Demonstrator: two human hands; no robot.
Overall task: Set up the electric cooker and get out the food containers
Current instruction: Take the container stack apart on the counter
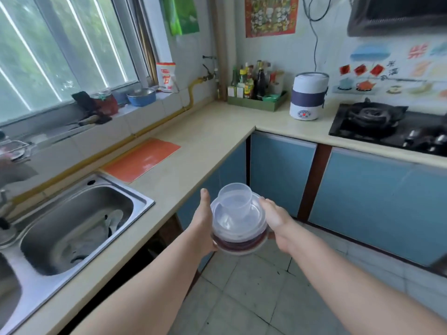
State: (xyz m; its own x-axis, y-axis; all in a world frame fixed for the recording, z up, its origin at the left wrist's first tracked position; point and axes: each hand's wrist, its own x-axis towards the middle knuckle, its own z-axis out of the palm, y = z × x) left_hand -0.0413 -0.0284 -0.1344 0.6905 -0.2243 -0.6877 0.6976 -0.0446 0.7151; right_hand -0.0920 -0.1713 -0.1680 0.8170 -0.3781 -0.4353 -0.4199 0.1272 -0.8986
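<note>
I hold a stack of round food containers point(238, 234) between both hands, out in front of me above the floor. Its clear lid faces up, and a small clear plastic cup point(234, 200) rests on that lid. Something dark shows through the lower container. My left hand point(204, 221) grips the stack's left side and my right hand point(275, 220) grips its right side. The electric cooker point(308, 96), a white cylinder with a dark band and a small control panel, stands upright on the far counter beside the gas stove point(387, 126).
A beige L-shaped counter point(205, 141) carries an orange cutting board point(141, 158) and a steel sink point(77, 223) on the left. A green tray of sauce bottles point(256, 97) sits in the corner. Blue cabinet doors point(280, 170) face me over a tiled floor.
</note>
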